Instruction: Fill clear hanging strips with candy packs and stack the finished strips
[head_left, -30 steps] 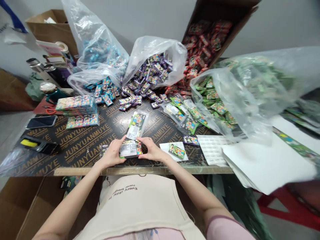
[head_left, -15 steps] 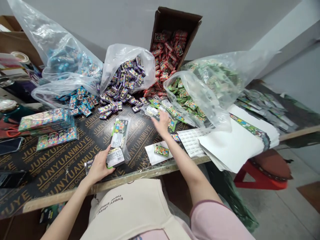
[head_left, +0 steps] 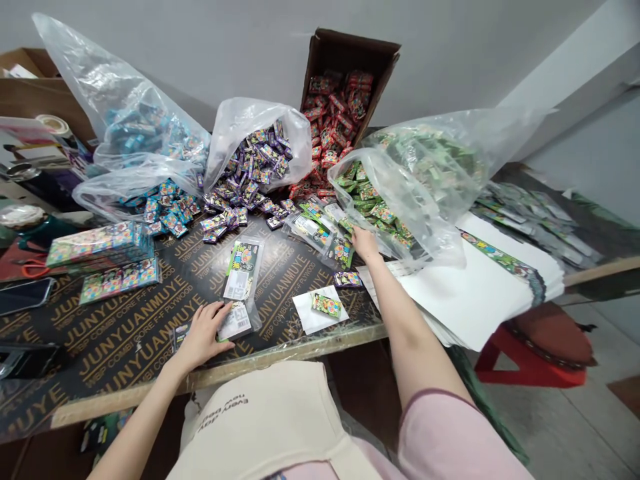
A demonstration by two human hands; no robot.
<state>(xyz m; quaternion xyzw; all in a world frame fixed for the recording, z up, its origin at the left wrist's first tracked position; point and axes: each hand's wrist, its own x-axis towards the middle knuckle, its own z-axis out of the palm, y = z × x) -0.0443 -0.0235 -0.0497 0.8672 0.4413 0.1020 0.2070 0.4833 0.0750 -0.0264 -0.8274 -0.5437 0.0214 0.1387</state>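
On the table's near side, my left hand (head_left: 204, 335) grips the edge of a small black-and-white printed card pack (head_left: 234, 321), fingers on top and thumb at the near edge. Just beyond it lies a clear sleeve with a green printed card (head_left: 245, 267). My right hand (head_left: 365, 244) reaches to the right end of a pile of sleeved green cards (head_left: 313, 230), beside the bag of green packets (head_left: 370, 197). Its fingertips are too small and partly hidden to show a hold. Between my arms, a green packet (head_left: 326, 305) rests on white paper (head_left: 305, 313); a purple packet (head_left: 347, 279) lies behind it.
Plastic bags of blue packets (head_left: 173, 207) and purple packets (head_left: 255, 157) line the back, with red packets (head_left: 330, 127) in a tipped carton (head_left: 353, 50). White sheets (head_left: 450, 287) overhang the right edge. Boxed packs (head_left: 100, 247) and a phone (head_left: 25, 295) sit left.
My right hand has moved right and slightly down, from over the sleeved cards to their right end near the green packets. My left hand stays at the card pack. The view has shifted slightly.
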